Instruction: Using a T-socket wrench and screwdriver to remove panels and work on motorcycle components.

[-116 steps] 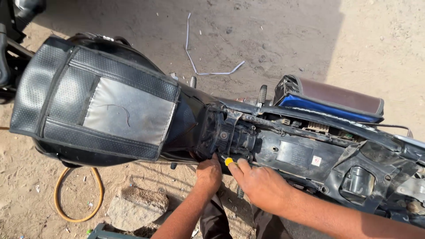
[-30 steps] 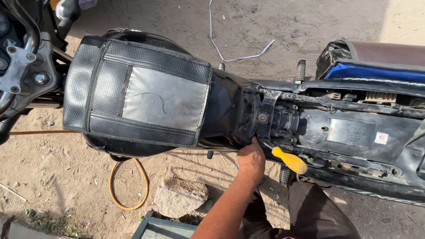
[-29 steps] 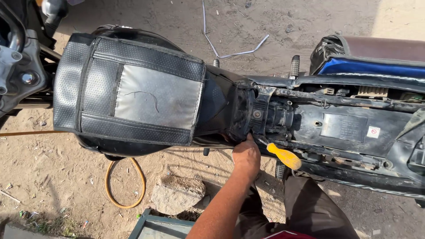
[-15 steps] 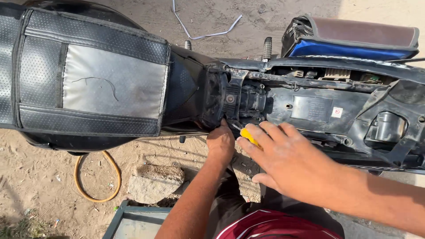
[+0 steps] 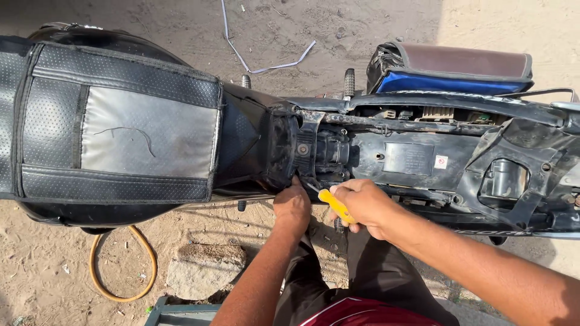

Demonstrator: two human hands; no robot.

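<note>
A motorcycle lies across the view with its seat off, showing the black frame [image 5: 417,160] behind a fuel tank in a black and grey cover [image 5: 121,136]. My right hand [image 5: 362,205] is closed around a screwdriver with a yellow handle [image 5: 334,204], whose tip points up-left into the frame just behind the tank. My left hand [image 5: 292,204] rests against the frame's lower edge beside the tip, fingers curled; what it grips is hidden.
The removed seat [image 5: 456,67], brown over blue, lies on the sand beyond the frame. A bent metal rod [image 5: 254,60] lies farther back. An orange hose loop [image 5: 124,265], a stone block [image 5: 205,268] and a metal box edge [image 5: 181,311] sit below the tank.
My right hand, away from the screwdriver a second ago, has come in and closed on its yellow handle. The view has shifted over the bike; my left hand stays at the frame.
</note>
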